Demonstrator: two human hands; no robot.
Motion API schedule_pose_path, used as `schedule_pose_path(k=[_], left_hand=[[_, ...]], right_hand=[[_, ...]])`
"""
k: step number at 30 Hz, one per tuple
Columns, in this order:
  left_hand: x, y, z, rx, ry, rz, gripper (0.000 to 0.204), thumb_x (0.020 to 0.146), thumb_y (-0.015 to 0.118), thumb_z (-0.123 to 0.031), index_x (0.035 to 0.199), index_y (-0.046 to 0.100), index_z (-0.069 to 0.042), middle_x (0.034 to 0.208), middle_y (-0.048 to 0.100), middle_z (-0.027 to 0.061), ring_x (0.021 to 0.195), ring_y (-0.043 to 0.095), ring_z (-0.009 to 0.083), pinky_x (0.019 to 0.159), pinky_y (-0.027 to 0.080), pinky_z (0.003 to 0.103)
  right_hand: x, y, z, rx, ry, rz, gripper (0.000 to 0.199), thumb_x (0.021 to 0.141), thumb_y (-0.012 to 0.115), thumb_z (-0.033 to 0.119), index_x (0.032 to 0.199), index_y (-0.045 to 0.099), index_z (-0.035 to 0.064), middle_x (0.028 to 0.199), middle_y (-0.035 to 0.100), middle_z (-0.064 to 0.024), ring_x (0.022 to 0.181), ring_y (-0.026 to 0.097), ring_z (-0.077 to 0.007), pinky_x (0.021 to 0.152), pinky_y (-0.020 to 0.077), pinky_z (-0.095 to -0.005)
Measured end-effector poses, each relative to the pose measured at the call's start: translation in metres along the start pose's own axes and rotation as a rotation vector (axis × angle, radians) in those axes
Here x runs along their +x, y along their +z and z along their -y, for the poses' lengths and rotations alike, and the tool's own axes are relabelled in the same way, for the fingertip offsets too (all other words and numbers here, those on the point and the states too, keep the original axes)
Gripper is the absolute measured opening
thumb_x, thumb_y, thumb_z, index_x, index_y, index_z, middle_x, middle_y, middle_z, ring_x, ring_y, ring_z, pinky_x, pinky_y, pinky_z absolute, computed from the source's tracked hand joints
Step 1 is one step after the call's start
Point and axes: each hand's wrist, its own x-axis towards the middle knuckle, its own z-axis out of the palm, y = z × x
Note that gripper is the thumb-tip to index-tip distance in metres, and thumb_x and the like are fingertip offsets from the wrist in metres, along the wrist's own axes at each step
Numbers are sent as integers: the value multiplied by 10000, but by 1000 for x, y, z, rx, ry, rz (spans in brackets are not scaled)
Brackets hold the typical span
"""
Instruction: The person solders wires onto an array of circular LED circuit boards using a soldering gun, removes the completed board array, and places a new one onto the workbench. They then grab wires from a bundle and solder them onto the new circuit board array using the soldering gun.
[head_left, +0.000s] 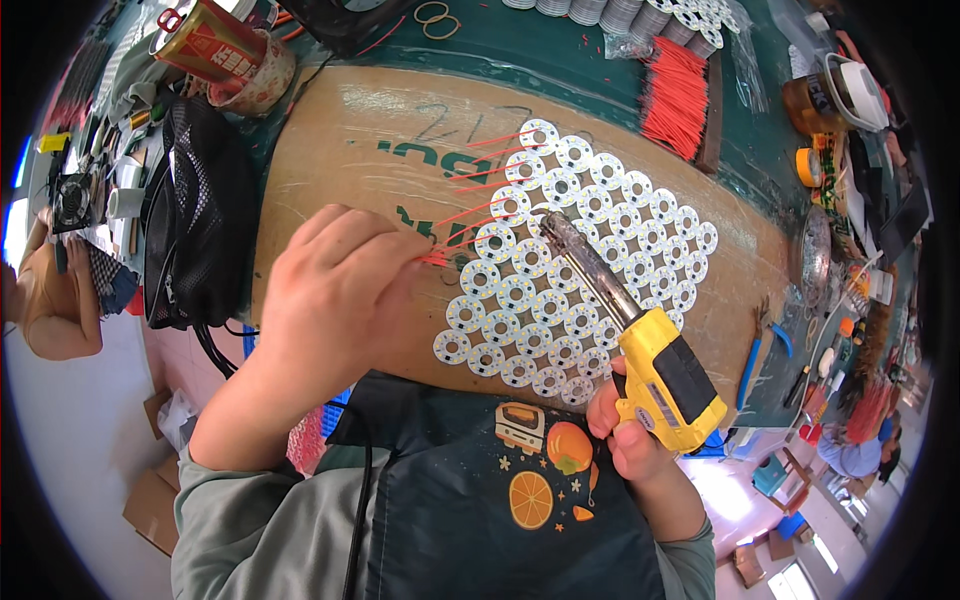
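A yellow soldering gun (665, 380) with a black grip panel is held in my right hand (635, 440), fingers closed around its handle. Its metal barrel slants up and left, and the tip lies over the round white LED boards (606, 208). Those boards form a slanted grid of many discs with centre holes. Thin red wires (470, 211) reach leftward from several discs on the left edge. My left hand (345, 285) is closed, fingertips pinching short red wires just left of the grid; the back of the hand hides part of the grip.
Beneath the boards lies a brown cardboard sheet (340, 130) on a green tabletop. A bundle of red wires (675, 100) sits at the far right, near stacked discs (620, 18). Blue-handled pliers (750, 365) lie right, a black mesh bag (200, 220) left, a red-gold can (210, 45) far left.
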Motion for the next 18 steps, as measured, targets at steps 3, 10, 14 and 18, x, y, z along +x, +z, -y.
schedule_pose_path(k=[3, 10, 14, 18], left_hand=[[0, -11, -5, 46, 28, -42, 274, 664, 742, 47, 923, 707, -35, 825, 656, 84, 748, 625, 260, 670, 512, 355], [-3, 44, -2, -62, 153, -81, 237, 703, 761, 18, 921, 694, -49, 823, 642, 72, 724, 614, 253, 663, 501, 359], [-5, 53, 0, -46, 119, -88, 218, 727, 756, 9, 926, 690, -49, 823, 636, 62, 725, 609, 249, 667, 496, 357], [-5, 52, 0, -32, 121, -65, 221, 724, 754, 11, 926, 690, -52, 825, 632, 59, 736, 610, 247, 672, 497, 355]], right_hand=[[-3, -2, -2, -7, -4, 17, 783, 839, 766, 458, 1402, 401, 55, 758, 470, -2, 663, 468, -118, 579, 400, -267], [-11, -9, -5, -108, -36, 52, 419, 835, 747, 293, 1097, 518, 59, 763, 517, -6, 661, 512, -130, 583, 424, -289], [-14, -9, -4, -114, -18, 9, 261, 826, 736, 197, 982, 584, 54, 783, 574, -20, 664, 568, -139, 588, 452, -296], [-13, -10, -4, -152, -14, -10, 243, 806, 747, 201, 938, 606, 54, 777, 598, -37, 651, 585, -158, 582, 456, -303]])
